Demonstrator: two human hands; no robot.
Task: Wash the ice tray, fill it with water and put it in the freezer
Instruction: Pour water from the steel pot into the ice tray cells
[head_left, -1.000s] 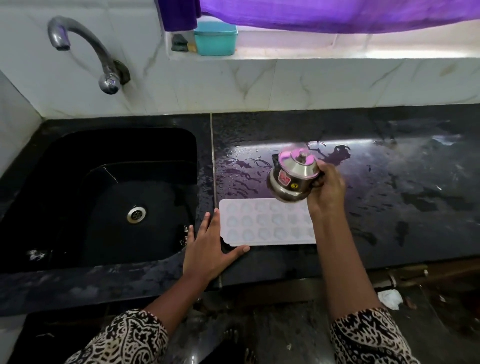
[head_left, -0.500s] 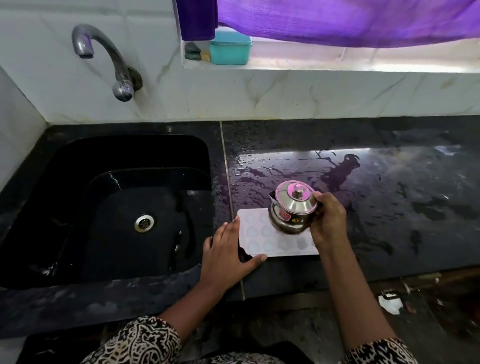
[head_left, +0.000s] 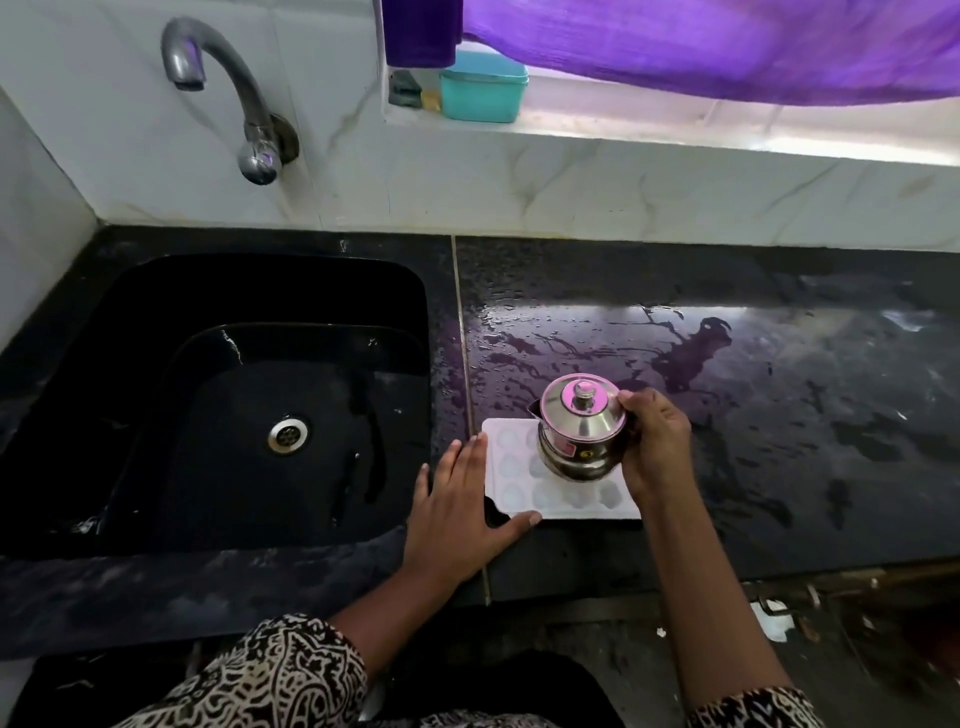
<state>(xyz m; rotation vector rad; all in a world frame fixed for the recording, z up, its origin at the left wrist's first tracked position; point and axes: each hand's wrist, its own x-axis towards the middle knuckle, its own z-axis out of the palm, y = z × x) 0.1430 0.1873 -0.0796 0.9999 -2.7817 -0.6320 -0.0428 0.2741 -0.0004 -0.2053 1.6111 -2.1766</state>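
We judge filling in hand: ice tray (head_left: 519, 493) on the surface (head_left: 779, 441) at the sink's (head_left: 156, 312) 3 o'clock, left hand (head_left: 460, 514) flat against it, right hand (head_left: 657, 447), grip closed round a steel pot (head_left: 582, 431) above, next needing a slow tilt.

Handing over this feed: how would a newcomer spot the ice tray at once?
From the black sink, cross right onto the wet dark counter. Near its front edge, the ice tray lies between the left hand and the right hand, partly hidden by the steel pot the right hand holds. It is the only flat white thing there, dimpled with small moulds.
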